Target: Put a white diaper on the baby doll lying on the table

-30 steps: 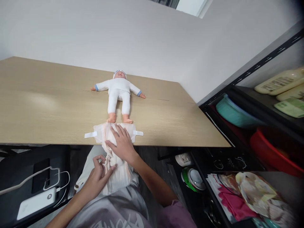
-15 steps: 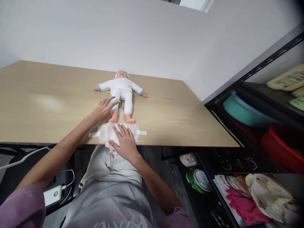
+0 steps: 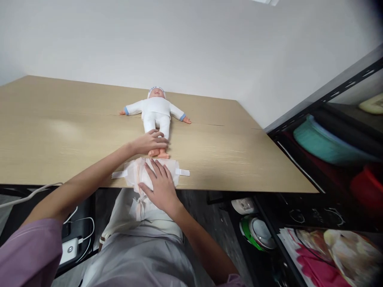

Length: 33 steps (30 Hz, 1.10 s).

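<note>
A baby doll (image 3: 156,113) in a white suit and cap lies on its back on the wooden table (image 3: 54,131), arms spread, feet toward me. My left hand (image 3: 149,142) is wrapped around both of its lower legs, just above the feet. An unfolded white diaper (image 3: 136,172) with side tabs lies at the table's front edge, partly hanging over it. My right hand (image 3: 160,184) rests flat on the diaper, fingers spread.
A black shelf unit stands at the right with a teal bowl (image 3: 324,144), a red tub (image 3: 368,187) and cloths. Under the table sit a green-rimmed dish (image 3: 257,233) and a white power bank (image 3: 70,250) with cables. A white wall is behind the table.
My left hand left the diaper's hanging end, reached over the table and closed on the doll's legs, drawing them together. My right hand stayed on the diaper.
</note>
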Tool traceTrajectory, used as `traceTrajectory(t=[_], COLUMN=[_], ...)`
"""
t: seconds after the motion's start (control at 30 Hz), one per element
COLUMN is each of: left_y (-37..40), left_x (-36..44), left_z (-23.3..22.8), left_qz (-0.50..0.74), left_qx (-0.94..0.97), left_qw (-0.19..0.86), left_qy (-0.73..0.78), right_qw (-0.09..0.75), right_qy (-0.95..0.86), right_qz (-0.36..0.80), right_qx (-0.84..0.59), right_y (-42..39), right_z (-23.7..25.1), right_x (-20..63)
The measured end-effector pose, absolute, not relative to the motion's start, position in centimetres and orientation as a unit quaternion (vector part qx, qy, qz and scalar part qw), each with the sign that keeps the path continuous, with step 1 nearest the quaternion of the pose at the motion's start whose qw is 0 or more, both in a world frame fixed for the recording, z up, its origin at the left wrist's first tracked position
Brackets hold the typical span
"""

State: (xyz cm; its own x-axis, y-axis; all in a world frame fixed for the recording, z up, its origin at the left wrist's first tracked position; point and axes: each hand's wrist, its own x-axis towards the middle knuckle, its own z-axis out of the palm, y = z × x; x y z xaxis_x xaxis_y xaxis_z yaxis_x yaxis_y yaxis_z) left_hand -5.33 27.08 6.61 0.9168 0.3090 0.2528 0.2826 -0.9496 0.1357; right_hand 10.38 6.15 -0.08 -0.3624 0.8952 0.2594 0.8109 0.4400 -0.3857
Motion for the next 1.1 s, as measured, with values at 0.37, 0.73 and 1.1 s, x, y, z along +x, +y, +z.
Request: traceTrajectory(t=[0.37, 0.73, 1.1], left_y=[24.9, 27.1, 29.4], left_x=[-7.0, -6.3, -4.8], left_z=[11.9, 16.8, 19.6], left_qz=[0.210, 0.312, 0.360], left_qx=[0.939, 0.882, 0.862], left_qw=[0.208, 0.291, 0.320], left_qy=[0.178, 0.199, 0.160], right_qw=[0.215, 0.160, 0.158], right_qy=[-0.814, -0.834, -0.829], right_qz=[0.113, 0.108, 0.084], right_qx=[-0.528, -0.516, -0.530], right_y=[6.3, 12.4, 27.6], right_z=[0.1, 0.2, 1.0], right_x=[10.7, 10.1, 9.7])
